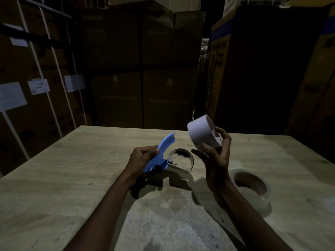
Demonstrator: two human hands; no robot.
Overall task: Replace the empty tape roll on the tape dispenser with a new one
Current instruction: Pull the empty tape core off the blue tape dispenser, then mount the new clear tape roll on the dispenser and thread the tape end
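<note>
My left hand (143, 157) grips the blue handle of the tape dispenser (163, 151), holding it just above the wooden table (72, 178). The dispenser's metal curved guard and bare spindle (170, 159) show to the right of the handle, with no roll on the spindle. My right hand (215, 156) holds a full white tape roll (201, 133) raised above and right of the dispenser, tilted with its core facing right. An empty cardboard tape core (251, 183) lies on the table at the right.
The table's far edge runs across the middle of the view. Stacked cardboard boxes (141, 69) stand behind it, strapped boxes with labels (38, 86) at the left and a tall box (272, 69) at the right. The scene is dim.
</note>
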